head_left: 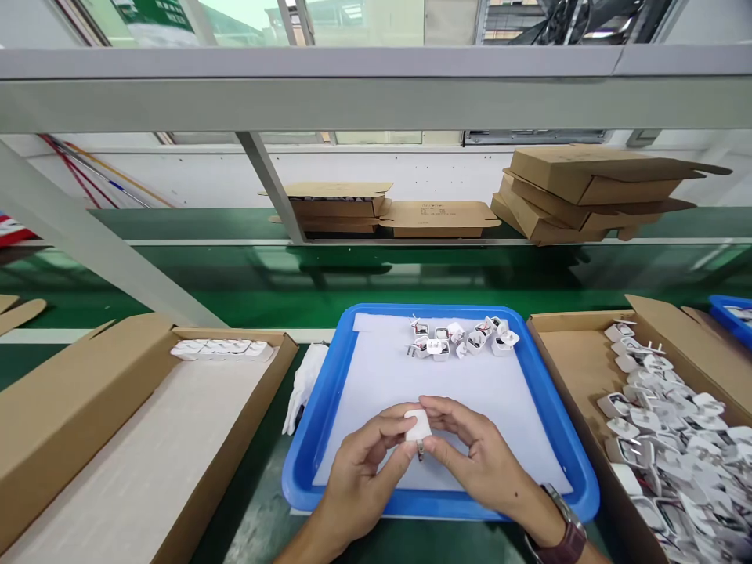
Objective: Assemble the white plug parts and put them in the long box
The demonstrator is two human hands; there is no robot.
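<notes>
Adapter point(418, 425) between both hands, pinched in the left point(365, 468) and right point(479, 457) grips' fingertips.

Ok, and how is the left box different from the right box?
The left box has a neat row of white pieces; the right box has a messy pile of white plugs. The left box looks white inside; the right box shows some brown bottom. Both are open cardboard.

The tray point(323, 403) is bright blue, with plain white paper point(376, 368) inside its edges. The plugs point(421, 346) near its far edge are white. The open boxes point(235, 470) are brown, and the bench point(258, 486) is dark green.
</notes>
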